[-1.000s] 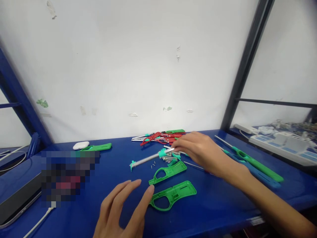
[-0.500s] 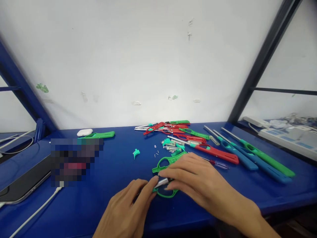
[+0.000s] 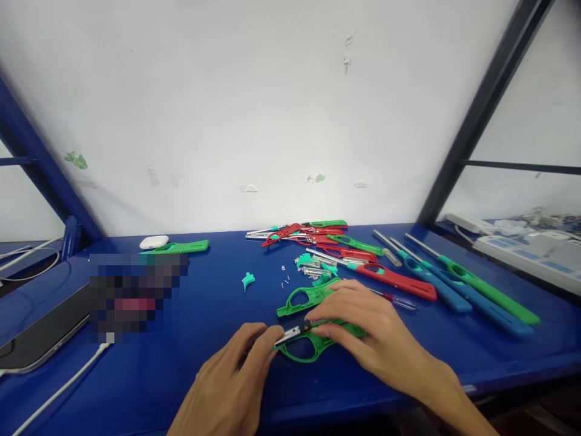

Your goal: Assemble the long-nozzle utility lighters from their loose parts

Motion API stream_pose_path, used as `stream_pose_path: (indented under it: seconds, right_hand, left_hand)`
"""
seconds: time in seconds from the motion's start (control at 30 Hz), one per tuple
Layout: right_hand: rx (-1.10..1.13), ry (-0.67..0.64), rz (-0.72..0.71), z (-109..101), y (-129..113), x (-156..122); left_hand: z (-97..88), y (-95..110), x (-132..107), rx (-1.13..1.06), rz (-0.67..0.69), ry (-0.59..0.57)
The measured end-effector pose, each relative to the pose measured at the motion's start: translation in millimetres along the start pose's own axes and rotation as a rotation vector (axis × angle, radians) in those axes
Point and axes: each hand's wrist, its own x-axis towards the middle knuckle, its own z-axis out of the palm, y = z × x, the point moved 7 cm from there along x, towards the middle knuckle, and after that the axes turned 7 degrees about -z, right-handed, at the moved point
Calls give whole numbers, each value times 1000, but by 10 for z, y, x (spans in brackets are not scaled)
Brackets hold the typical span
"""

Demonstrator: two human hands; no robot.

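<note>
Tube (image 3: 292, 333) now pinched by left fingers (image 3: 269, 340).

The tube (image 3: 294, 332) spans from the left fingers (image 3: 267, 344) to the right fingers (image 3: 333, 309), along the near handle shell (image 3: 320, 346). The far handle shell (image 3: 320, 293) lies just behind it on the desk (image 3: 209, 290). A trigger piece (image 3: 247, 280) lies behind the left fingers, a phone (image 3: 45, 333) well left of them, a screwdriver (image 3: 399, 301) right of the right fingers.

Left fingers (image 3: 271, 336) hide end of metal tube (image 3: 292, 333); pixelated item (image 3: 136, 297) unreadable.
</note>
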Motion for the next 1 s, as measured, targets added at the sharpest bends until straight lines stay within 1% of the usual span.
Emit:
stream_pose_path:
  seconds: [0.1, 0.23, 0.33, 0.53, 0.67, 0.77, 0.9, 1.0]
  right_hand:
    - [7, 23, -35, -10, -21, -20]
    - [-26, 43, -116, -16, -84, -34]
    - [-31, 47, -121, -12, -92, -39]
    - [-30, 11, -110, 23, -86, -48]
    - [-49, -14, -116, 50, -76, -63]
    - [-98, -44, -145, 76, -84, -84]
    - [-184, -73, -202, 111, -144, -98]
    - [-247, -74, -223, 124, -201, -87]
  left_hand:
    - [7, 4, -27, 5, 27, 2]
    - [49, -46, -73, 0, 17, -40]
    - [70, -58, -88, -9, 17, -75]
    - [-2, 1, -61, 25, 70, -42]
    - [6, 15, -64, 25, 78, -46]
    - [24, 32, -78, 35, 98, -55]
    - [-38, 60, -74, 64, 120, 20]
    - [-51, 66, -57, 72, 121, 25]
